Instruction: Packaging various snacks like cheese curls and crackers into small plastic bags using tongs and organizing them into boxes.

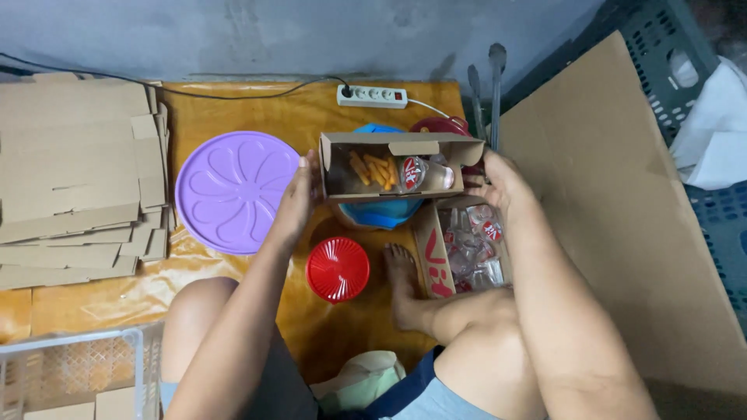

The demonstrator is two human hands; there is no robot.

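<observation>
1. The small open-topped brown cardboard box (391,166) is held above the floor between both hands, over a blue plastic container (381,211); inside it lie orange-yellow fried sticks and a small clear sauce cup with a red-and-white lid (415,173).
2. The left hand (294,204) lies flat against the box's left end, fingers nearly straight, pressing rather than curling round; the right hand (498,180) cups the right end near an open flap (465,150), fingers partly hidden behind the box.
3. Handling, as a judgement: thin card of this kind probably buckles under a hard squeeze, so even, light pressure at both ends and a level hold would keep the contents from sliding.
4. Just below the right hand stands a red-printed cardboard carton (436,260) full of small clear sachets; the person's bare foot (403,272) rests beside it.
5. A round red ribbed plastic lid (338,269) lies on the orange floor covering (233,105) near the left forearm; a large round lilac plastic lid (233,190) lies left of the box.
6. Flat unfolded cardboard blanks (78,171) are stacked far left; a white power strip (372,96) sits by the wall; metal tongs (486,85) stand behind the box; a big cardboard sheet (622,210) leans on the right, crowding the right arm.
</observation>
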